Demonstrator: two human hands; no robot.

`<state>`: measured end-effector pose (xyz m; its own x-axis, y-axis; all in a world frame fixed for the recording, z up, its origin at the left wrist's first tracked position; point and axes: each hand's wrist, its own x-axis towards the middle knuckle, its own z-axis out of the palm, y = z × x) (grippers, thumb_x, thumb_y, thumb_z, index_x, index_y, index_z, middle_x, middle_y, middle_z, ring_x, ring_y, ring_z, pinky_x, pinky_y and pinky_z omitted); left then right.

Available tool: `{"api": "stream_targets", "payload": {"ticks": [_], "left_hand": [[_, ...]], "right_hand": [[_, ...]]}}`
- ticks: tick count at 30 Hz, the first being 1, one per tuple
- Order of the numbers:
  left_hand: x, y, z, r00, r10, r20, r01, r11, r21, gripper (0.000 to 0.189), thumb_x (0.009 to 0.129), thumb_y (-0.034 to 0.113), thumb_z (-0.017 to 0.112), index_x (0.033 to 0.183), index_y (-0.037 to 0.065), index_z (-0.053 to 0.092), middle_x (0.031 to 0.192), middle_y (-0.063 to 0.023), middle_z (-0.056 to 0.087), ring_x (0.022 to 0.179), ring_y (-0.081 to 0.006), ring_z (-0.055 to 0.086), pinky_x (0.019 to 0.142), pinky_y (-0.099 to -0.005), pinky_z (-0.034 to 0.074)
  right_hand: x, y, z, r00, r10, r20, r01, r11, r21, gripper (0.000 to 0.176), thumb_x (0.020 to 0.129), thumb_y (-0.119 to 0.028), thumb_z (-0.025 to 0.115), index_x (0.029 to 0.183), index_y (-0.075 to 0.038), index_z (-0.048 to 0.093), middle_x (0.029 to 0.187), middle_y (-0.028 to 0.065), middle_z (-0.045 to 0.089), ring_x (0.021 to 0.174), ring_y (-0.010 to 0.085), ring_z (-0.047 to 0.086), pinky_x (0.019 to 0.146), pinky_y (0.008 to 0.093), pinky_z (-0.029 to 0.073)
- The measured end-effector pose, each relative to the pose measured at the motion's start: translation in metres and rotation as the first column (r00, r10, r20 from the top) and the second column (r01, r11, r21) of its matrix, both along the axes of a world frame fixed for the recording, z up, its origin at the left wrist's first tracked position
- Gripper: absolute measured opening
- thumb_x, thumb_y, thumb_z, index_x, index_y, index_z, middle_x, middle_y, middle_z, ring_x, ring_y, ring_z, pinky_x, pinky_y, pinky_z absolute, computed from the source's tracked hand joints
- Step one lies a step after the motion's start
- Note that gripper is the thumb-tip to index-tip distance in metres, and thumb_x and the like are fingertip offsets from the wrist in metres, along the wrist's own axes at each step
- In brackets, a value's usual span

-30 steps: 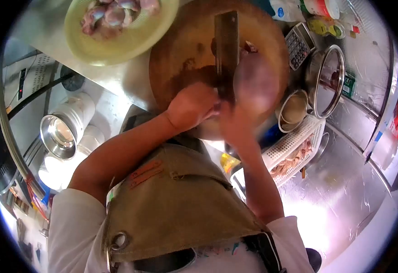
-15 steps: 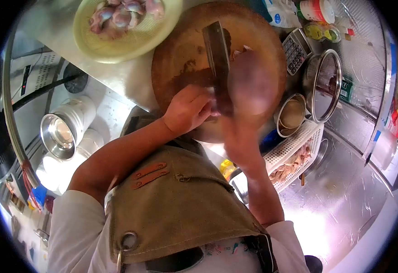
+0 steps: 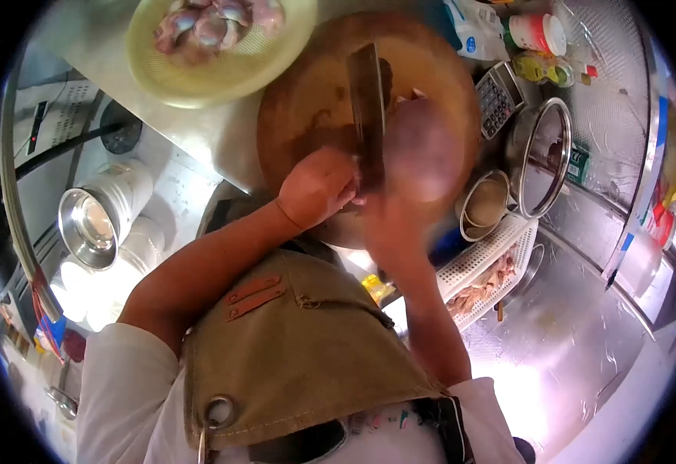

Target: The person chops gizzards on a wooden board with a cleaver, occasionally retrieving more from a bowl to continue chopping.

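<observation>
My right hand (image 3: 393, 228), smeared by motion, grips a cleaver (image 3: 367, 100) whose dark, wide blade points away from me over a round wooden chopping block (image 3: 299, 100). The handle is hidden in the fist. Close against the blade's left side, my left hand (image 3: 318, 185) has its fingers curled down on a small pink piece of meat (image 3: 359, 200), mostly covered by the fingertips. To the right of the blade lies a blurred, pinkish heap of meat (image 3: 429, 147). Its separate pieces cannot be made out.
A yellow mesh colander (image 3: 199, 97) holds several raw gizzard-like pieces (image 3: 212, 29) at the upper left. On the right stand a calculator (image 3: 498, 100), a steel pot (image 3: 543, 158), a small bowl (image 3: 483, 205) and a white basket (image 3: 523, 232) with meat scraps. White buckets (image 3: 133, 193) stand at left.
The whole view has shifted slightly. My right hand and the cleaver have moved a little left and toward me. The left hand stays curled beside the blade.
</observation>
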<state>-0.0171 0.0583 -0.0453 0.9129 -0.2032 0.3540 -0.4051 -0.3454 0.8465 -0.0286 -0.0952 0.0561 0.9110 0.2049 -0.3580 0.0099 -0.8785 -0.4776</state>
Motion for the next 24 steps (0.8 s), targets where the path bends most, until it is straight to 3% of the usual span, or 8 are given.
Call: {"api": "stream_targets", "payload": {"ticks": [3,6,9,11,13,14,20,24], "left_hand": [[-0.001,0.003,-0.003,0.996,-0.081,0.036,0.078,0.995,0.064,0.02,0.068,0.011,0.071,0.084,0.006,0.06,0.083,-0.01,0.058,0.081,-0.031,0.057,0.07,-0.0408,0.049],[-0.009,0.003,-0.01,0.968,-0.221,0.12,0.196,0.962,0.192,0.022,0.068,0.014,0.071,0.085,0.005,0.061,0.086,-0.0095,0.059,0.083,-0.0301,0.057,0.072,-0.0402,0.049],[-0.029,0.0,-0.015,0.946,-0.232,0.228,0.191,0.964,0.186,0.022,0.07,0.016,0.07,0.086,0.005,0.061,0.088,-0.0098,0.059,0.084,-0.0294,0.057,0.073,-0.0394,0.048],[-0.03,-0.001,-0.019,0.932,-0.288,0.218,0.251,0.95,0.185,0.021,0.07,0.017,0.069,0.086,0.005,0.061,0.09,-0.0103,0.059,0.084,-0.0288,0.057,0.074,-0.0385,0.049],[-0.022,0.005,0.016,0.982,-0.105,0.158,0.062,0.964,0.258,0.02,0.07,0.016,0.068,0.085,0.005,0.062,0.09,-0.0112,0.06,0.086,-0.0291,0.058,0.074,-0.0378,0.049],[-0.016,0.006,0.029,0.99,-0.01,0.141,-0.033,0.954,0.299,0.019,0.07,0.016,0.068,0.084,0.005,0.062,0.09,-0.0116,0.06,0.087,-0.0293,0.058,0.074,-0.0375,0.049],[0.01,-0.033,0.041,0.954,-0.017,-0.301,0.185,0.821,0.541,0.023,0.08,0.025,0.067,0.092,0.005,0.066,0.082,-0.0174,0.062,0.074,-0.0357,0.062,0.067,-0.0472,0.052],[0.028,-0.046,0.073,0.933,-0.274,-0.233,0.279,0.96,-0.012,0.037,0.079,0.037,0.068,0.096,0.004,0.067,0.085,-0.0201,0.066,0.08,-0.0369,0.065,0.071,-0.0442,0.054]], "right_hand": [[-0.005,-0.005,-0.014,0.999,-0.031,-0.039,0.036,0.991,0.127,0.028,0.095,-0.023,0.049,0.102,0.004,0.053,0.079,0.0322,0.061,0.079,0.0512,0.06,0.068,0.0552,0.048],[0.004,0.01,-0.024,0.967,0.04,0.252,0.009,0.982,-0.191,0.03,0.095,-0.024,0.05,0.104,0.004,0.053,0.08,0.0314,0.062,0.079,0.0493,0.062,0.067,0.0548,0.048],[0.009,0.005,-0.019,0.98,-0.139,-0.145,0.118,0.982,-0.145,0.036,0.095,-0.032,0.054,0.104,0.003,0.056,0.09,0.0229,0.061,0.085,0.0405,0.059,0.073,0.052,0.045],[0.018,-0.02,-0.014,0.945,0.245,0.219,-0.203,0.959,-0.199,0.038,0.094,-0.035,0.056,0.097,0.002,0.058,0.08,0.0211,0.063,0.075,0.0371,0.062,0.063,0.0489,0.048],[0.023,-0.024,0.006,0.986,-0.07,0.149,0.064,0.997,0.043,0.038,0.093,-0.037,0.059,0.092,0.001,0.06,0.07,0.016,0.061,0.063,0.0297,0.061,0.054,0.043,0.047],[0.029,-0.023,0.024,0.853,-0.478,-0.209,0.517,0.826,0.223,0.037,0.092,-0.037,0.061,0.09,0.001,0.061,0.065,0.0118,0.058,0.056,0.024,0.059,0.05,0.0385,0.046],[-0.005,-0.06,0.071,0.768,-0.638,-0.047,0.548,0.619,0.562,0.023,0.098,-0.015,0.054,0.082,0.001,0.055,0.058,0.0027,0.052,0.043,0.0118,0.049,0.042,0.0286,0.038],[-0.05,-0.079,0.08,0.701,-0.711,-0.049,0.628,0.584,0.513,0.029,0.1,-0.02,0.052,0.077,-0.002,0.051,0.057,0.0023,0.051,0.043,0.0121,0.048,0.043,0.0274,0.037]]}}
